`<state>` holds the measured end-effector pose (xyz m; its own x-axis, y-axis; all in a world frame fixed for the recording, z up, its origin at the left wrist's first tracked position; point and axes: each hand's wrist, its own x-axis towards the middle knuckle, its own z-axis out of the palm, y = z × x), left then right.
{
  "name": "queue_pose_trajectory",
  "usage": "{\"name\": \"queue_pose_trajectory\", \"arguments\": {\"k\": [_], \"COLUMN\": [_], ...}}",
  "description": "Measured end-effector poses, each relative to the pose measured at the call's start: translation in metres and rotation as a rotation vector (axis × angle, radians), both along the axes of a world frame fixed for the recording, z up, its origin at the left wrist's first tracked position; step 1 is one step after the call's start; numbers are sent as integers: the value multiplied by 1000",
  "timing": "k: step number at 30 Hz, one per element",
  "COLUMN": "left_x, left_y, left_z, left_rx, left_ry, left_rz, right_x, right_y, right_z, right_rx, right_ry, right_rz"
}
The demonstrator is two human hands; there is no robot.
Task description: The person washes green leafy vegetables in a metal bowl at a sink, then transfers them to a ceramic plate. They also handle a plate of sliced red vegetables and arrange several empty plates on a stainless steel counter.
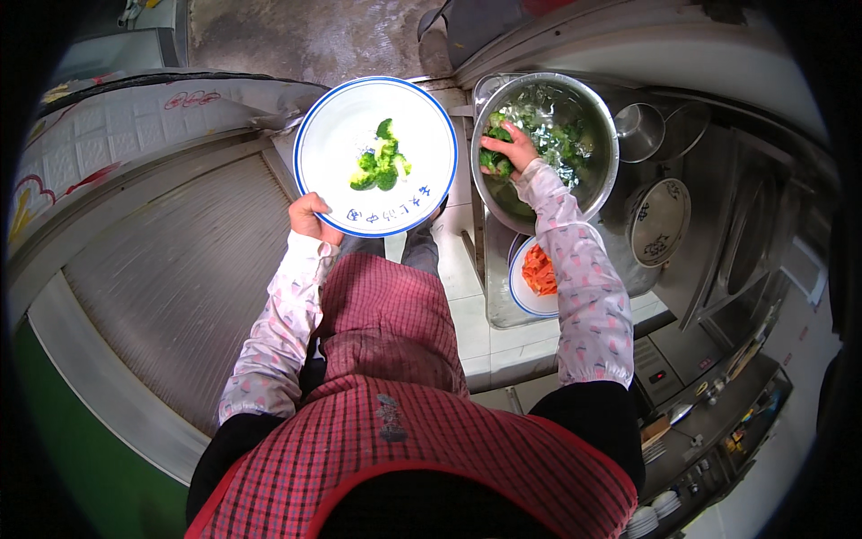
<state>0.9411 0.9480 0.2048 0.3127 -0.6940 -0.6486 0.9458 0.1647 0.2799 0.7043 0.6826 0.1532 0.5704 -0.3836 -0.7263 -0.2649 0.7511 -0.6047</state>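
Observation:
My left hand [315, 217] grips the near left rim of a large white plate [323, 148] with a blue edge and dark blue writing. Several broccoli florets [385, 162] lie in the middle of this plate. To the right, my right hand [515, 149] is inside a big round metal basin [611, 155], its fingers closed around some broccoli [495, 145] at the left side. More green pieces [572, 145] lie in water in the basin. Just below the basin, partly hidden by my right sleeve, a white plate with a blue rim [522, 302] holds cut orange-red pieces [539, 271].
A patterned bowl [660, 222] and a metal container [640, 131] stand right of the basin. The basin and lower plate rest on a metal surface [505, 319]. A ribbed panel [182, 269] is at my left. Stacked plates [643, 522] sit on a shelf at lower right.

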Motion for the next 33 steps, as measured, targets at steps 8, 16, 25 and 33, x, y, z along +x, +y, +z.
{"name": "queue_pose_trajectory", "arguments": {"k": [8,16,25,33], "left_x": [3,6,-1,-4], "left_y": [-11,-13,-18,-18], "left_z": [9,3,0,1], "left_rx": [-98,-88,-81,-107], "left_ry": [-2,6,82,49], "left_rz": [-52,-47,-56,-79], "right_x": [-22,-46,-45,-39], "right_y": [15,-12,-2,8], "right_z": [-26,0,-33,-31], "right_rx": [-87,-903,-1066,-559], "right_ry": [22,599,779,366], "right_rz": [-225,399,1177,780]}}
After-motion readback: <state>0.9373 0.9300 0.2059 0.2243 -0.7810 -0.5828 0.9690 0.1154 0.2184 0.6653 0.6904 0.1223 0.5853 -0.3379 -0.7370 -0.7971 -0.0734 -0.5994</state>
